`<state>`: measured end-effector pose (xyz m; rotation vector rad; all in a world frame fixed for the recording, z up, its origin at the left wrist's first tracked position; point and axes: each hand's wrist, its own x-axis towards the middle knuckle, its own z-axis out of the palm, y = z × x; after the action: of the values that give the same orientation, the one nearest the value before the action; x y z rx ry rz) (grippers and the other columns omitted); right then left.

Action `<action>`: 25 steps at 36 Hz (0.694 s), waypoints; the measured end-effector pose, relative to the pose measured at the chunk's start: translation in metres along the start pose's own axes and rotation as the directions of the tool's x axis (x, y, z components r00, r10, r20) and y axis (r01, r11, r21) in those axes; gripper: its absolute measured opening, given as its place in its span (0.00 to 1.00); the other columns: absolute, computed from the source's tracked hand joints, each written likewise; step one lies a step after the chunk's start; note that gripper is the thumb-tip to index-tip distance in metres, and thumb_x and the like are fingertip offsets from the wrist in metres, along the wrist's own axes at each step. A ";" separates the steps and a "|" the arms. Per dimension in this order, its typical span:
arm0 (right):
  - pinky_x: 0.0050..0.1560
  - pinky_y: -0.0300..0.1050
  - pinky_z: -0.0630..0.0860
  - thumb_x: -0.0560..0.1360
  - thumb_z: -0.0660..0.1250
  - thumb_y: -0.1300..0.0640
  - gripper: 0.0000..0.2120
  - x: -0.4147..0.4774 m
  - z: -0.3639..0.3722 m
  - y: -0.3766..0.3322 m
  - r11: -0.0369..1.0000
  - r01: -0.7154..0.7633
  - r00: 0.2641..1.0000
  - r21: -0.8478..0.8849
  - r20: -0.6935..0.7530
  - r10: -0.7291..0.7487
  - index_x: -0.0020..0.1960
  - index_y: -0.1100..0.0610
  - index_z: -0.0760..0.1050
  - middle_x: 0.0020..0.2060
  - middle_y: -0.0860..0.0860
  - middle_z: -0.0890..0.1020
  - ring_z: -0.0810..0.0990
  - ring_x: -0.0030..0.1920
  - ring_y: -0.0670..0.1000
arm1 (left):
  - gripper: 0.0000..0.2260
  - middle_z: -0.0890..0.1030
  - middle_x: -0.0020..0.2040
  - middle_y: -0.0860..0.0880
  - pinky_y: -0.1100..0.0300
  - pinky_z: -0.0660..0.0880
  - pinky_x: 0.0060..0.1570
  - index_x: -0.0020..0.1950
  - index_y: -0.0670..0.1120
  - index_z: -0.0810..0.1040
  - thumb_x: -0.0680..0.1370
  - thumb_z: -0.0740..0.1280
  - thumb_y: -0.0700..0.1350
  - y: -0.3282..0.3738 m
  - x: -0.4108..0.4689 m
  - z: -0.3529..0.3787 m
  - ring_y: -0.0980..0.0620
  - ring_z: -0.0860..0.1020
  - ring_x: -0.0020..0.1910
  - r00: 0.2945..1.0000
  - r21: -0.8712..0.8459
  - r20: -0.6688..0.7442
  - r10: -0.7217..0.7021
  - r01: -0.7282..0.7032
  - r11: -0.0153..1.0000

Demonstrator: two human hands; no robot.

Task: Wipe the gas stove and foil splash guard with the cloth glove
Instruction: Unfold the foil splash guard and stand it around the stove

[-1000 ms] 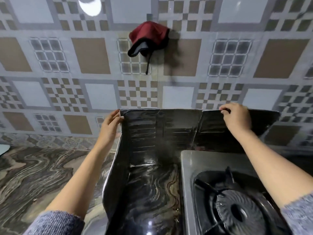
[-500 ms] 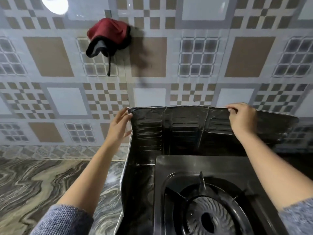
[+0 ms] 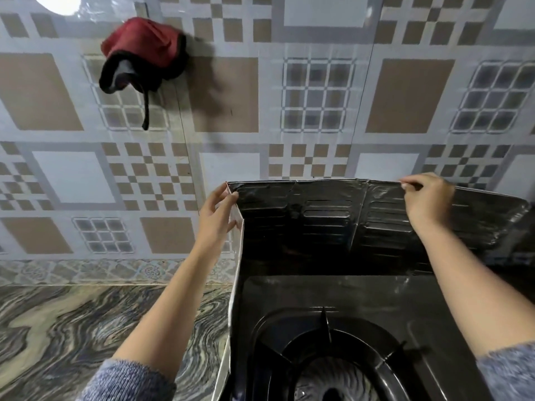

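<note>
While a person leans over a black gas stove (image 3: 373,296) set against a patterned tile wall (image 3: 405,96), both bare hands grip the foil splash guard (image 3: 318,218) that stands around the stove's back and left side. The left hand (image 3: 215,212) pinches the guard's upper left corner, where the side panel meets the back panel, with the thumb on the dark inner face and the fingers behind. The right hand (image 3: 425,199) has its fingers curled over the top edge of the back panel, farther right. Grey knitted sleeves cover both forearms near the elbows. The cloth glove (image 3: 142,50), red with a dark cuff and a dangling strap, hangs on the wall up and to the left, well apart from both hands. A round burner (image 3: 333,380) shows at the bottom. A swirled marble countertop (image 3: 72,328) lies left of the guard.
</note>
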<state>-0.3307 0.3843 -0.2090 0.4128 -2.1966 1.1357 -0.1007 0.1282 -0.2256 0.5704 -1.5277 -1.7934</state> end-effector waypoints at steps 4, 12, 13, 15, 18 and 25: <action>0.50 0.44 0.73 0.71 0.66 0.69 0.08 0.003 0.003 0.007 1.000 0.002 1.000 -0.008 -0.025 -0.002 0.47 0.63 0.82 0.48 0.60 0.81 0.79 0.47 0.59 | 0.19 0.73 0.63 0.51 0.69 0.71 0.36 0.69 0.49 0.69 0.78 0.63 0.46 -0.001 0.002 0.002 0.63 0.73 0.47 1.000 0.005 0.005 0.002 -0.002 1.000; 0.52 0.46 0.73 0.71 0.66 0.67 0.07 0.000 0.010 0.007 1.000 -0.020 0.996 0.000 -0.090 0.020 0.46 0.60 0.81 0.47 0.58 0.81 0.77 0.51 0.59 | 0.17 0.74 0.61 0.50 0.70 0.72 0.39 0.67 0.49 0.71 0.78 0.64 0.45 -0.001 0.006 0.000 0.63 0.74 0.50 0.999 0.009 -0.012 0.030 -0.030 1.000; 0.52 0.48 0.74 0.71 0.67 0.67 0.07 0.000 0.011 0.007 1.000 -0.020 0.995 0.001 -0.097 0.020 0.46 0.60 0.81 0.47 0.58 0.81 0.77 0.51 0.59 | 0.17 0.74 0.61 0.50 0.74 0.72 0.37 0.67 0.49 0.71 0.78 0.63 0.45 -0.001 0.006 0.000 0.62 0.74 0.51 0.999 0.018 -0.015 0.042 -0.041 0.999; 0.52 0.48 0.73 0.71 0.67 0.66 0.06 -0.001 0.012 0.006 0.999 -0.035 0.994 0.006 -0.102 0.035 0.45 0.59 0.80 0.47 0.57 0.81 0.76 0.52 0.58 | 0.17 0.75 0.60 0.50 0.78 0.71 0.34 0.67 0.46 0.71 0.79 0.63 0.44 -0.001 0.006 0.001 0.59 0.74 0.54 0.998 0.021 -0.017 0.060 -0.059 0.998; 0.50 0.44 0.71 0.71 0.67 0.66 0.05 0.000 0.013 0.006 0.999 -0.033 0.995 0.003 -0.097 0.034 0.45 0.60 0.80 0.47 0.58 0.81 0.77 0.51 0.58 | 0.15 0.77 0.53 0.54 0.79 0.70 0.33 0.66 0.44 0.72 0.79 0.62 0.43 -0.003 0.007 0.002 0.62 0.75 0.51 0.997 0.022 -0.021 0.076 -0.076 0.997; 0.49 0.44 0.73 0.71 0.67 0.66 0.05 -0.001 0.013 0.003 1.000 -0.030 0.995 -0.008 -0.095 0.029 0.45 0.61 0.80 0.49 0.58 0.80 0.77 0.50 0.58 | 0.15 0.77 0.53 0.54 0.82 0.69 0.34 0.65 0.43 0.73 0.80 0.61 0.44 -0.003 0.004 0.004 0.64 0.73 0.48 0.993 0.068 -0.056 0.103 -0.099 0.993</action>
<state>-0.3368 0.3758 -0.2172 0.3173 -2.1309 1.1368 -0.1065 0.1279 -0.2275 0.5626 -1.5509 -1.6415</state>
